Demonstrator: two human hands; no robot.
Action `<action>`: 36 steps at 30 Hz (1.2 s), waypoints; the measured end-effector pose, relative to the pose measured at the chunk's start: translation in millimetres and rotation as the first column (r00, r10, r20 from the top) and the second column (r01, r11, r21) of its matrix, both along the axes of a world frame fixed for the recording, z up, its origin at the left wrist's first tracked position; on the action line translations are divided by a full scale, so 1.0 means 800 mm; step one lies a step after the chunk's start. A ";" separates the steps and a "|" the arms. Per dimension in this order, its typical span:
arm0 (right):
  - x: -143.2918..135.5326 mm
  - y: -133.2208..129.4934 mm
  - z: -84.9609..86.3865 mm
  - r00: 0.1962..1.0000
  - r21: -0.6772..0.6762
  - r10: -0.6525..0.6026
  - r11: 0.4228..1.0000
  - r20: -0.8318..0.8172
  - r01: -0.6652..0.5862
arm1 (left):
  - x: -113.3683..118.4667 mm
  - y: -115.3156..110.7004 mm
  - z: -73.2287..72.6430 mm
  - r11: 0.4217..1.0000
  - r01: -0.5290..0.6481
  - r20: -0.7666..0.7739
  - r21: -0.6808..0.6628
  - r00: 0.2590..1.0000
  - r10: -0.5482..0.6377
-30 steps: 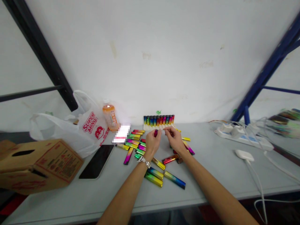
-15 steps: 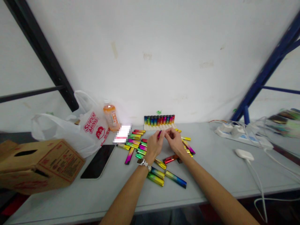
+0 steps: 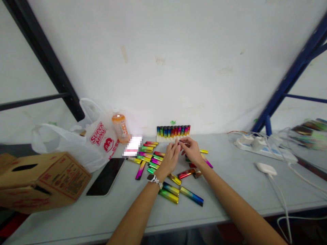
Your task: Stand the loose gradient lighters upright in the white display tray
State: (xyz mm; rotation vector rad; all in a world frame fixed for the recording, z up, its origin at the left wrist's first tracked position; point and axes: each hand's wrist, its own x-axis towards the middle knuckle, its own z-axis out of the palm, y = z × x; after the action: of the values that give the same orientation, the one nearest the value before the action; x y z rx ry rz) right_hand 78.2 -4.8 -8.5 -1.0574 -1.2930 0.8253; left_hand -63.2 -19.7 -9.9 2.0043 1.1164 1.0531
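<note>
On our table [image 3: 224, 153], the white holder [image 3: 166, 139] bears upright sticks [image 3: 173, 131] beyond our hands. Our left hand [image 3: 170, 157] has rolled over, fingers stretched, hiding the purple stick, so we cannot tell whether it grips it. Our right hand [image 3: 192, 151] curls, fingertips meeting the left's, contents unclear. Loose sticks [image 3: 191, 196] lie around.

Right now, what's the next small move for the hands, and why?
Probably part the left hand slightly from the right hand: they're close together on the near side of the white rack, and anything between them can't be made out.
</note>
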 end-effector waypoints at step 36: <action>0.029 0.146 0.047 0.588 0.135 -0.123 0.991 0.799 0.023 | -0.061 0.027 0.008 0.968 -0.166 -0.537 0.190 0.807 0.244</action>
State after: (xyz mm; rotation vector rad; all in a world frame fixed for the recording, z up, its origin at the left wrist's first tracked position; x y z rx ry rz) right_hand 101.6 112.4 29.4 -1.4610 -2.0145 0.1453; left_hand -112.0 2.2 -3.5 2.4277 1.6326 0.6555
